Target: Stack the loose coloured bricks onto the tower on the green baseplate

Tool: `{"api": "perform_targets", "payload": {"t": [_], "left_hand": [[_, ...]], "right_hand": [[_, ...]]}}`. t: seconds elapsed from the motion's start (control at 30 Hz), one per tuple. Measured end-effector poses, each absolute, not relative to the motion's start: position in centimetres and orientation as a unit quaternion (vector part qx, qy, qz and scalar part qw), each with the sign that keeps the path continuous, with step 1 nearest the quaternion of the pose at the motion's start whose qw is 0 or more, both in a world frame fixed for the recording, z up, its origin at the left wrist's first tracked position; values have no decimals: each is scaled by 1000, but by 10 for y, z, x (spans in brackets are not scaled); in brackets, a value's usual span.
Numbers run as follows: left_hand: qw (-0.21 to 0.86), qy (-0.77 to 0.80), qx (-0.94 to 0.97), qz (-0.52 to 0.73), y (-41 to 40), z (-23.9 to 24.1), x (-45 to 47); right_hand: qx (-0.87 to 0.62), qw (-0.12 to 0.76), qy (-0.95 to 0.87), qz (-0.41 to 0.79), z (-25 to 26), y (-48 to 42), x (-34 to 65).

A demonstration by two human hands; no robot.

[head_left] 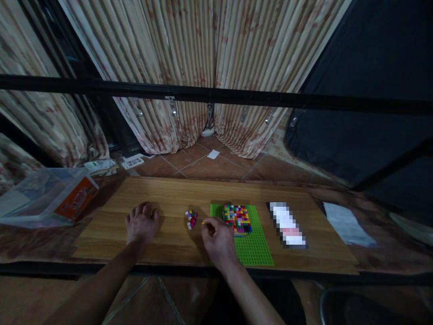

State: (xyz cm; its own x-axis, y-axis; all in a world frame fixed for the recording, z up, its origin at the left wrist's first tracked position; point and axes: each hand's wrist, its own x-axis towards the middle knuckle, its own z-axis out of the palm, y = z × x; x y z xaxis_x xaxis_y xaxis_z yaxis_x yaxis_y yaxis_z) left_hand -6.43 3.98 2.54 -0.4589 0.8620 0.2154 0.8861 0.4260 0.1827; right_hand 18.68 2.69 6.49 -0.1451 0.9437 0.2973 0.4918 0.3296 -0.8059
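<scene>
My left hand (142,222) rests palm down on the wooden board, fingers a little bent and apart, with nothing seen in it. Between my hands lies a small pile of loose toy bricks (191,219) in white, pink, purple and other colours. My right hand (219,239) is closed in a pinch just right of that pile; a speck of yellow, apparently a small yellow brick (203,222), shows at its fingertips. Beside it a block of many-coloured bricks (237,217) stands on a green studded baseplate (255,248). My right hand hides part of the baseplate's left side.
A pixelated, phone-like object (287,225) lies on the wooden board (172,194) right of the baseplate. Off the board's left end stands a clear plastic box (37,194) with an orange label. White paper (348,223) lies at the right. A dark bar (237,95) crosses before the curtains.
</scene>
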Motion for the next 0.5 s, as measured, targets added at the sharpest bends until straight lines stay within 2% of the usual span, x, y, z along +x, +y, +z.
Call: {"api": "perform_targets", "payload": {"t": [0.17, 0.5], "left_hand": [[46, -843, -519, -135, 40, 25, -66], [43, -846, -520, -111, 41, 25, -67]], "right_hand": [[-526, 468, -616, 353, 73, 12, 222], [-570, 588, -436, 374, 49, 39, 296]]}}
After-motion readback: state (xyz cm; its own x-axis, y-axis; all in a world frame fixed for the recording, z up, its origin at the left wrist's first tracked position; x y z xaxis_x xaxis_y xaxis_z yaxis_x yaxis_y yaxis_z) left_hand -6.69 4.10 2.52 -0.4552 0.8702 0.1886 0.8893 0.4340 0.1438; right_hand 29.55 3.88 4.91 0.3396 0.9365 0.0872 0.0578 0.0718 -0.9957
